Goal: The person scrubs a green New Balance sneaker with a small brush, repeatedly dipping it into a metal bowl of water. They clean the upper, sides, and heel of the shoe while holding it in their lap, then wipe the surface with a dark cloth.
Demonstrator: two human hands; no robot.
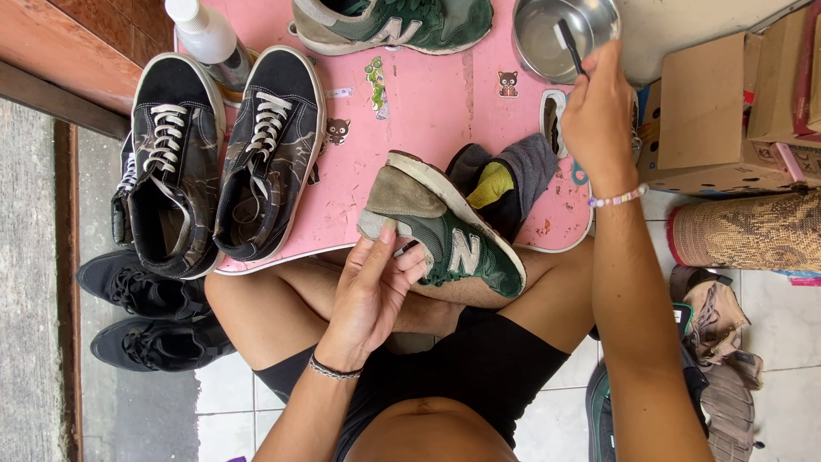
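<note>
We're looking straight down over our own knees here, sitting cross-legged at a low pink table (428, 111). Our left hand (376, 287) is curled around the heel of a green sneaker (449, 235), thumb up against the grey suede at the back, fingers wrapped underneath. The shoe hangs off the table's near edge, sole turned up towards the table and toe pointing out to our right, just above our thigh.

Our right hand (599, 115) is up at the table's far right corner, closed tight on a thin dark-handled brush (568, 41), and the brush's pale head is down inside a steel bowl (537, 34). A beaded bracelet (619, 198) sits on that wrist.

Between the two hands, near the right edge, there's a heap of grey and black cloths (517, 175) with a yellow bit showing in the middle. The matching second green sneaker (393, 24) lies on its side along the far edge. Over on the left half of the table we have a pair of black high-top canvas shoes (222, 154) with white laces, toes towards the far edge, and a white bottle (209, 38) just behind them at the far left corner.

Down on the floor to our left, black trainers (145, 316) are parked beside the table; cardboard boxes (727, 103) stand to the right.
</note>
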